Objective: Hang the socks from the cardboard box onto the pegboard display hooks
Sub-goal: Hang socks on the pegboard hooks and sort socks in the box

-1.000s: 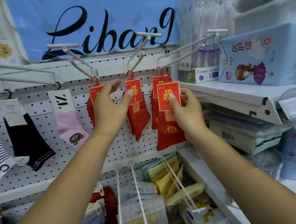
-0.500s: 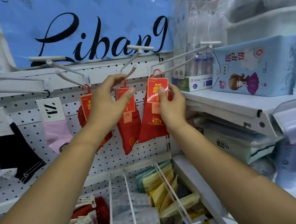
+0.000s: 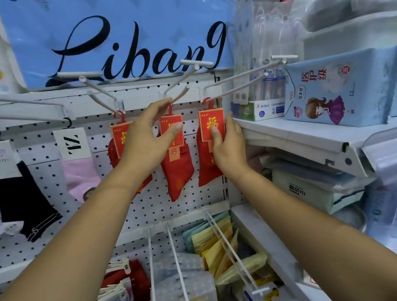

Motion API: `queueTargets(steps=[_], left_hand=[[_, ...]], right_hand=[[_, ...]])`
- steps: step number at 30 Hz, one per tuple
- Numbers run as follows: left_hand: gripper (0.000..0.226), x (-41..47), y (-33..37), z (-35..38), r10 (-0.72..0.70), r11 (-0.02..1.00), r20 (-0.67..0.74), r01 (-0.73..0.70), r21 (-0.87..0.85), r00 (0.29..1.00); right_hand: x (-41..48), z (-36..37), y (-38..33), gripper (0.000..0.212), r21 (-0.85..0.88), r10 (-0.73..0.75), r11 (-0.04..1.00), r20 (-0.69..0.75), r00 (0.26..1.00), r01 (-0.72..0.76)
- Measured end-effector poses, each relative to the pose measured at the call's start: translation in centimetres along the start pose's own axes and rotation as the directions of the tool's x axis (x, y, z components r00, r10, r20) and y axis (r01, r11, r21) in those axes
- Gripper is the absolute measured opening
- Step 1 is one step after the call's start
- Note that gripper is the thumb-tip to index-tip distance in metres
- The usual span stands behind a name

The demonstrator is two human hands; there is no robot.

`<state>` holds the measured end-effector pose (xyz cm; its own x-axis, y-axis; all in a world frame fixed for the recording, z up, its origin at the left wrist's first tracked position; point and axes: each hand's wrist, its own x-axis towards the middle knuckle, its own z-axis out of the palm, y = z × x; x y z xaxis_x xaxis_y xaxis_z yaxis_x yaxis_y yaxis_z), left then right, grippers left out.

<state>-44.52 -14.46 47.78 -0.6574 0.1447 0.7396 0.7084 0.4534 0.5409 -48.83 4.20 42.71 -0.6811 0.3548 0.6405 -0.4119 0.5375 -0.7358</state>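
Since 1 s ago the red sock pair (image 3: 209,164) w/ its red-and-gold card header has gone from hanging loose in front of the rack up onto the long white wire hook (image 3: 237,86). Half a sec ago the card was tilted; now it sits upright, its red plastic loop over the wire, close to the white pegboard (image 3: 149,207).

Right hand (image 3: 229,151) pinches that card: thumb on the front, fingers round its right edge. Left hand (image 3: 141,145) is just left of it, apart from the right, fingers spread and fairly straight. Its thumb tip lies on the card of a 2nd red sock (image 3: 179,175), and its index reaches up near that sock's hanger. It grips nothing.

A 3rd red sock (image 3: 118,140) hangs behind the left hand, partly hidden by it. Further left of that hand: a pale pink sock (image 3: 79,173) w/ a white tag, then a black ankle sock (image 3: 19,196).

Above both hands is a light-blue banner (image 3: 125,21) w/ black script lettering. Right of the right hand, touching its knuckle side, is the edge of a white metal shelf (image 3: 304,141). It carries a pale blue soft pack (image 3: 336,91) w/ a cartoon girl and small white-green boxes (image 3: 260,110). Below the hands, between the forearms, more wire hooks hold yellow and teal flat packets (image 3: 217,243).
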Motion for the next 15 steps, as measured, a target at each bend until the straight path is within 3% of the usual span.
queueTargets(steps=[4,8,15], left_hand=[[0.053,-2.4,0.9,-0.4,-0.065,0.998,-0.016,0.066,0.02,0.998],[0.048,-7.1,1.6,-0.8,-0.06,0.997,0.003,0.06,0.054,0.998],[0.043,-18.9,3.3,-1.6,-0.006,1.0,0.23,0.0,0.026,0.973]], right_hand=[[-2.8,-1.6,0.0,0.065,-0.086,0.02,0.996,0.028,0.999,-0.017],[-7.2,-4.5,-0.3,0.058,-0.125,-0.004,0.992,0.072,0.997,0.013],[-21.7,-11.0,-0.1,0.05,-0.262,0.06,0.965,0.116,0.991,-0.028]])
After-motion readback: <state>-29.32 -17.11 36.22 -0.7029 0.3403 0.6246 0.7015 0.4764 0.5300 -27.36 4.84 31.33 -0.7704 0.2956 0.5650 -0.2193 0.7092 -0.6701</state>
